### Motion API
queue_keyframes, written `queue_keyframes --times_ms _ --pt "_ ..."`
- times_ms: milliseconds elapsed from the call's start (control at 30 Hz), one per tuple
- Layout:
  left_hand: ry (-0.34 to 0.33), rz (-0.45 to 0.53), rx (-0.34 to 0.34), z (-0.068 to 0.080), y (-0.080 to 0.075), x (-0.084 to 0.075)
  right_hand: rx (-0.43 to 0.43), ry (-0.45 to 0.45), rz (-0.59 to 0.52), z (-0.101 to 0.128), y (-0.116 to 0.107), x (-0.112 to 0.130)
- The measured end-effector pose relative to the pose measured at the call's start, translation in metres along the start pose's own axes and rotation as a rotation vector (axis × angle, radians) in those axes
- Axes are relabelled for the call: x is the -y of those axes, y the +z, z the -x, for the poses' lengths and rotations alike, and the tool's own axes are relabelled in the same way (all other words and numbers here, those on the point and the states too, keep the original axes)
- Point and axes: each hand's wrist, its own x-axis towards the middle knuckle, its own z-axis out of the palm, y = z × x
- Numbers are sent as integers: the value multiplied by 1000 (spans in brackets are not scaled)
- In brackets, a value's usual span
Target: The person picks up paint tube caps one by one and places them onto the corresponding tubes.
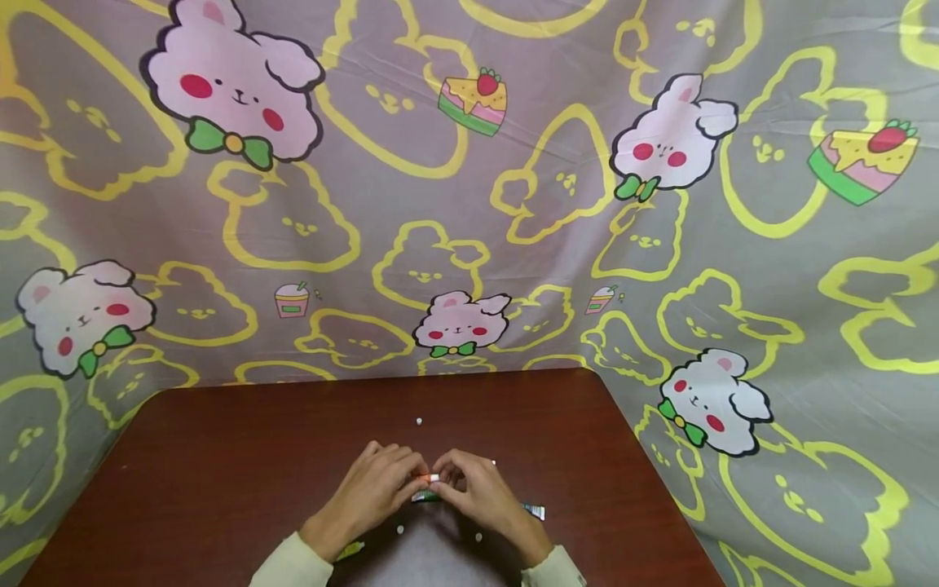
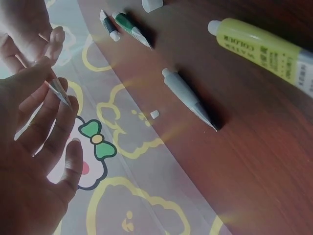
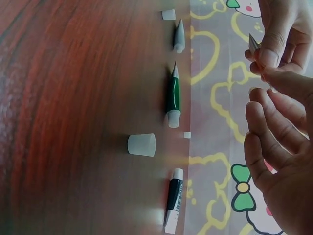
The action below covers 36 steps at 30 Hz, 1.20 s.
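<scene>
- Above the near tabletop (image 1: 220,456), my left hand (image 1: 374,489) and right hand (image 1: 477,489) both pinch one small paint tube (image 1: 429,478), steadying its ends.
- Loose caps (image 3: 142,145) and other tubes (image 3: 172,95) lie spread within reach.

Even, fairly bright light fills the head view, with a pale sheen on the table (image 1: 220,456) just below the hands and wide-angle bending at the edges. Both wrist views look hazy, with soft flare streaks.
</scene>
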Motion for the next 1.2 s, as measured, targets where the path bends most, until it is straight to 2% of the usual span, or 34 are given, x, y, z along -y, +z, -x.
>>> queue_keyframes --times_ms 300,633,900,1200 --pt "-8 1 10 0 1 0 21 -7 23 0 -1 0" --pt "2 16 29 1 -2 -2 18 -70 93 1 0 -3" --pt "-2 23 65 1 -3 -2 5 -149 194 2 1 -4" --pt "15 32 60 5 -2 -1 27 -122 178 4 2 -3"
